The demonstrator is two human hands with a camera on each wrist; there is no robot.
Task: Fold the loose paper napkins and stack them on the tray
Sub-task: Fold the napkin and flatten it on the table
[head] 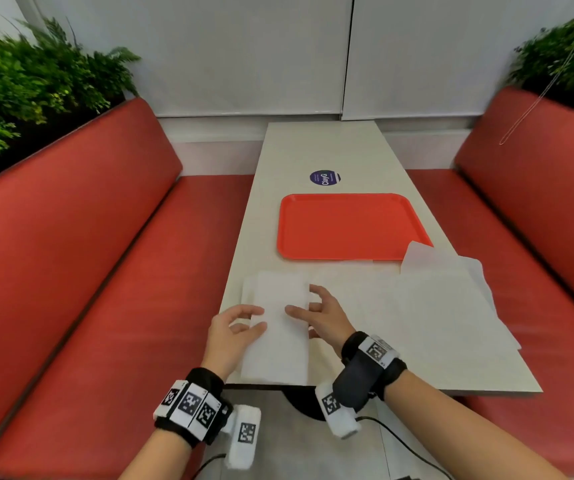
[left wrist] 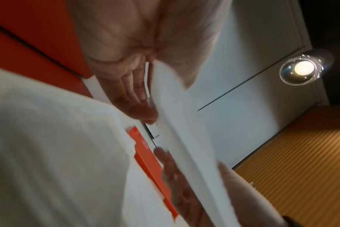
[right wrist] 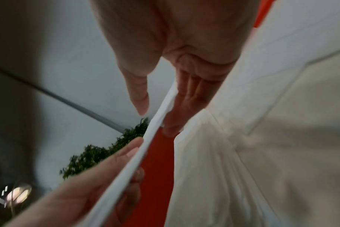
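A folded white napkin is held a little above the table's near left corner. My left hand grips its left edge, thumb on top and fingers beneath. My right hand holds its right edge, thumb lying over it. In the wrist views the napkin is seen edge-on between thumb and fingers. The red tray lies flat further along the table with nothing on it. Loose unfolded napkins spread over the table's right side, one corner raised over the tray's near right corner.
The narrow pale table runs away from me, with a round blue sticker beyond the tray. Red benches flank it. Green plants stand behind both seat backs.
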